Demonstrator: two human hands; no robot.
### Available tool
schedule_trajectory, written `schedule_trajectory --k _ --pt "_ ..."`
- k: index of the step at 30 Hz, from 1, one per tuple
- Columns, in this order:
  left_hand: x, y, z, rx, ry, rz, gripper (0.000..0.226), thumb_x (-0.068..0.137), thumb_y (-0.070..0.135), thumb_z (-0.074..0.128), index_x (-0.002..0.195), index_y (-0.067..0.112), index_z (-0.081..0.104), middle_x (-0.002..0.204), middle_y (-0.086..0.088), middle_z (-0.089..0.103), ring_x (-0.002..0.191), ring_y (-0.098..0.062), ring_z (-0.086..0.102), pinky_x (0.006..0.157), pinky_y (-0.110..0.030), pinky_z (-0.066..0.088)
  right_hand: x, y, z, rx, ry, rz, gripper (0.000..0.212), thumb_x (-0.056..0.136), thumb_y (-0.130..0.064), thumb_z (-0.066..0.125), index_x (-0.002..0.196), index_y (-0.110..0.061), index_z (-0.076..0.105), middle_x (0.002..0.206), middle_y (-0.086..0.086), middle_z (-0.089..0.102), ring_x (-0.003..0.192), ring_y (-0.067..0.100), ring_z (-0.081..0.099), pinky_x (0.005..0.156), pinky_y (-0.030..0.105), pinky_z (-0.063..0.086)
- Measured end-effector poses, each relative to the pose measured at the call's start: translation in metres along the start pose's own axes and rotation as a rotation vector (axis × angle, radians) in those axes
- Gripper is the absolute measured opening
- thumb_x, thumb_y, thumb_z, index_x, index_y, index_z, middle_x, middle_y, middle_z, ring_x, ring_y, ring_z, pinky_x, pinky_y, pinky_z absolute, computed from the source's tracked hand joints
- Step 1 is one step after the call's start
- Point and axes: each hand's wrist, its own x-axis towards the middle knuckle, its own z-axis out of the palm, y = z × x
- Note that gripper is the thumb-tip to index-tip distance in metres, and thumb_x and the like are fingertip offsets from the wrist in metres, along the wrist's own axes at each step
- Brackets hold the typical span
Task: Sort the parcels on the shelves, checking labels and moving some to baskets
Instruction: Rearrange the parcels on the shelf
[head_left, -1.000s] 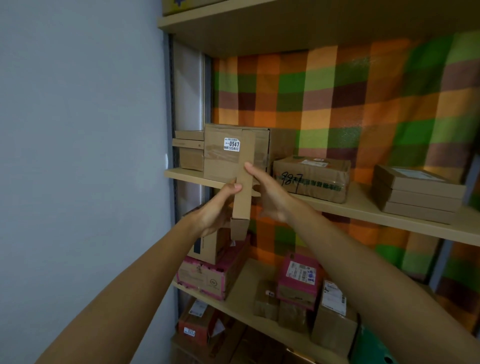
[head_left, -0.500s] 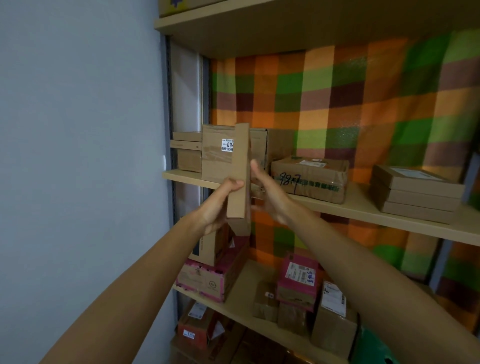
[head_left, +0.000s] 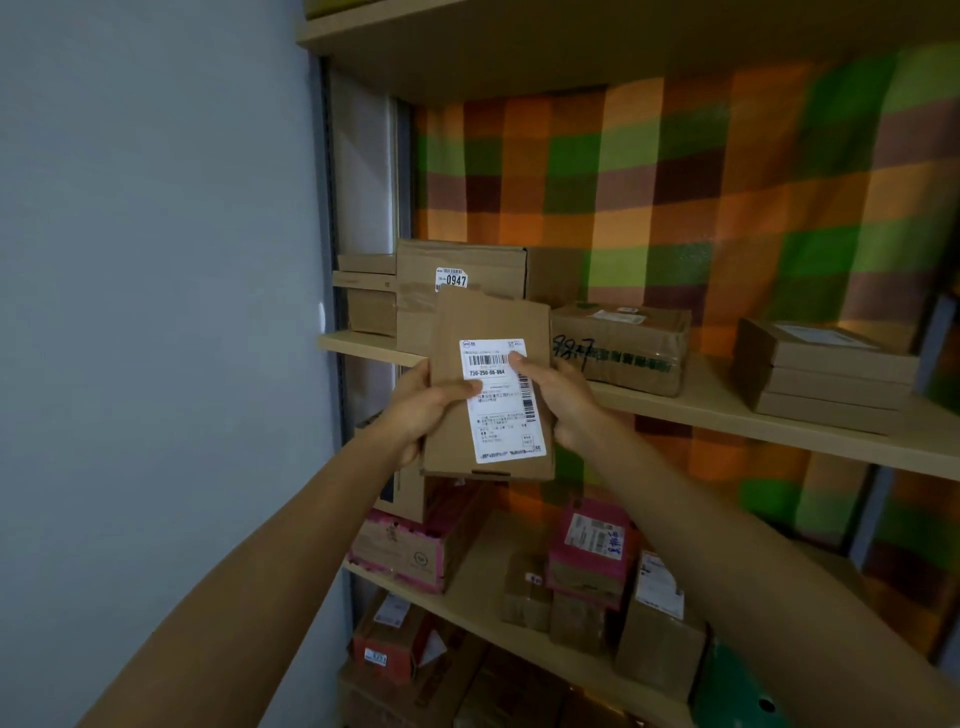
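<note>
A flat brown cardboard parcel (head_left: 493, 322) is held upright in front of the middle shelf (head_left: 727, 410), its broad face toward me. A white shipping label (head_left: 501, 415) with barcodes covers that face. My left hand (head_left: 426, 410) grips the parcel's left edge, thumb lying across the label. My right hand (head_left: 561, 395) holds the right edge, thumb on the label's upper corner. Behind it on the shelf stands a taller carton marked 0947 (head_left: 457, 270).
On the middle shelf lie a taped box with handwriting (head_left: 623, 348) and a stack of flat boxes (head_left: 821, 374). The lower shelf (head_left: 478, 587) carries pink and brown parcels. A green basket (head_left: 737, 691) shows at bottom right. A grey wall is on the left.
The parcel was edge-on to me before; both hands have turned it so its labelled face now points at me, and it sits slightly lower and to the right.
</note>
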Motion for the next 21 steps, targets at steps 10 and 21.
schedule_trajectory --k 10,21 --pt "-0.001 -0.005 -0.007 0.1 -0.025 -0.034 0.043 0.088 0.024 0.072 0.128 0.016 0.057 0.107 0.0 0.073 0.095 -0.017 0.07 0.073 -0.03 0.053 -0.009 0.007 0.001 -0.033 0.0 -0.076 0.04 0.09 -0.018 0.073 0.125 -0.016 0.054 0.113 0.01 0.071 0.089 0.022 0.072 0.068 0.035 0.059" --pt "0.004 0.021 0.014 -0.199 0.423 -0.059 0.029 0.09 0.049 0.062 0.085 0.022 0.056 0.089 -0.002 0.066 0.079 -0.017 0.062 0.061 -0.029 0.043 -0.023 0.024 0.009 -0.286 -0.13 -0.108 0.048 0.088 -0.018 0.075 0.127 -0.022 0.048 0.12 0.0 0.067 0.088 0.004 0.065 0.064 0.019 0.048"
